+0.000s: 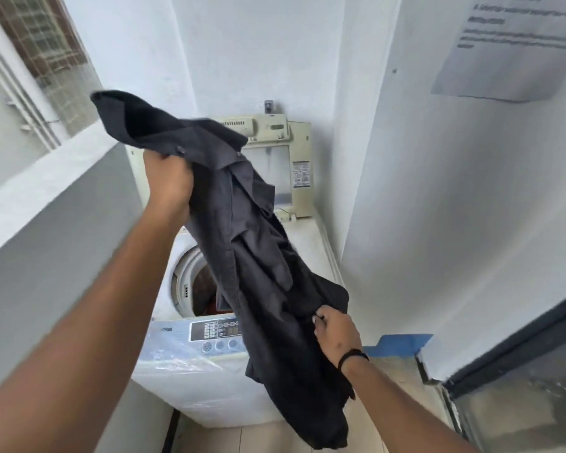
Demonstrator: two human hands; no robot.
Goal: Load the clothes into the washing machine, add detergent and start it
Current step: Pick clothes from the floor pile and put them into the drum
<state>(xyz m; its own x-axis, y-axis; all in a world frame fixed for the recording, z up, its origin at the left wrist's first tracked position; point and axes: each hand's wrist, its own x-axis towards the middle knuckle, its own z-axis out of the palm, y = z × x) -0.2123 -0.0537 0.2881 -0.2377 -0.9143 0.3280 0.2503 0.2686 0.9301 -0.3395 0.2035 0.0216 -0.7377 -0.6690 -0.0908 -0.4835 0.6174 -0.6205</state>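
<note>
The left hand is clenched on the upper part of one dark shirt, held up over the open drum of one top-loading washing machine. The right hand pinches its lower part. The shirt hides most of the drum and part of the control panel.

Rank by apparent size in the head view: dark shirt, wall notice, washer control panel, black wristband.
1. dark shirt, held up near the camera, so nearness inflates it
2. wall notice, cut off by the frame edge
3. washer control panel, partly hidden by the shirt
4. black wristband
</note>
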